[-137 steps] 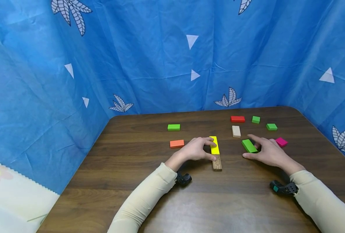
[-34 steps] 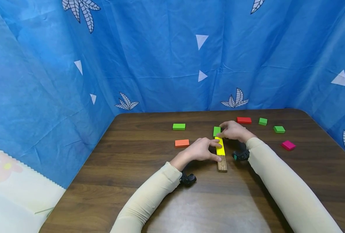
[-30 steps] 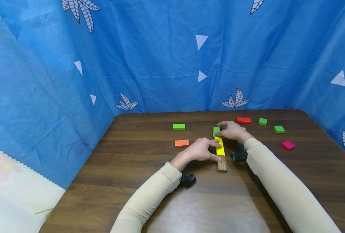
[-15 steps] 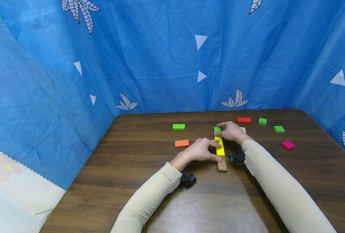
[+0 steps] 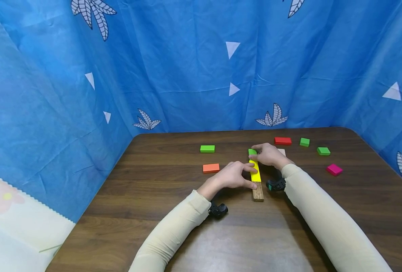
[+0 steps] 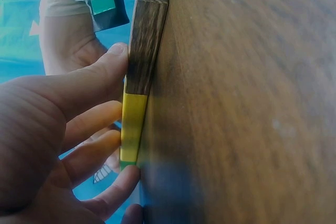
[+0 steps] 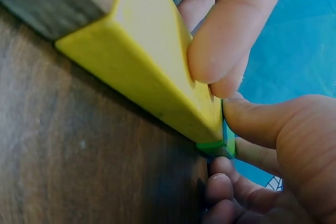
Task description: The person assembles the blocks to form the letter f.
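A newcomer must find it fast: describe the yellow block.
On the wooden table, a row of three blocks leads toward the blue curtain. The yellow block is the middle one, touched by the left hand. It alone is yellow: a brown block adjoins its near end, a green block its far end.

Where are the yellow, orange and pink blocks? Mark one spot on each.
Yellow block (image 7: 143,72), right wrist view: on its long side.
Orange block (image 5: 211,167), head view: on its top face.
Pink block (image 5: 335,169), head view: on its top face.
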The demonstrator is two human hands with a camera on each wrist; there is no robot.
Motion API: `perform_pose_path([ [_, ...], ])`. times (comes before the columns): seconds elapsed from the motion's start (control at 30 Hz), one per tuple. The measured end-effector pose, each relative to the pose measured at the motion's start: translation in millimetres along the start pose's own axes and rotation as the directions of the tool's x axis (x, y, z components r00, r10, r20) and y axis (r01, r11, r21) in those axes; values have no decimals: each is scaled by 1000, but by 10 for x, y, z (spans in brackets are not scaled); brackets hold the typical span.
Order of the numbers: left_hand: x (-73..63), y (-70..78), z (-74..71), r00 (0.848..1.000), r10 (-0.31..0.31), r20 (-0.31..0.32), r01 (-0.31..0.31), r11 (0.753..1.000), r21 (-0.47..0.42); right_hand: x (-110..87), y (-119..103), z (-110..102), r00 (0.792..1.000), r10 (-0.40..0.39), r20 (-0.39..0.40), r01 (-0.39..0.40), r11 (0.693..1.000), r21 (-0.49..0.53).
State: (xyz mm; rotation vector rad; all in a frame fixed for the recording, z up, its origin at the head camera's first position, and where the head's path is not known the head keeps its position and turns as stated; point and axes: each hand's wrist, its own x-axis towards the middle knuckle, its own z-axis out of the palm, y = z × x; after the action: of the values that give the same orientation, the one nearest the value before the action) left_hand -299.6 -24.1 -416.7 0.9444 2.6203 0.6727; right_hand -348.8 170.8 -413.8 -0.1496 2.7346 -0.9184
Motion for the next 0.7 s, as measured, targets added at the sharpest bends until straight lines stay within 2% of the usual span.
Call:
perform_pose_path([
  [0.47,10,4,-16,1000,28,-4,-28,999,21,-21,-2,-17,1000,-20,-2,19,1000,-10],
  [0.7,-14,0,-19,1000,31,-3,-31,999,21,-78,57,22,993,-87,-83,87,996,-10],
])
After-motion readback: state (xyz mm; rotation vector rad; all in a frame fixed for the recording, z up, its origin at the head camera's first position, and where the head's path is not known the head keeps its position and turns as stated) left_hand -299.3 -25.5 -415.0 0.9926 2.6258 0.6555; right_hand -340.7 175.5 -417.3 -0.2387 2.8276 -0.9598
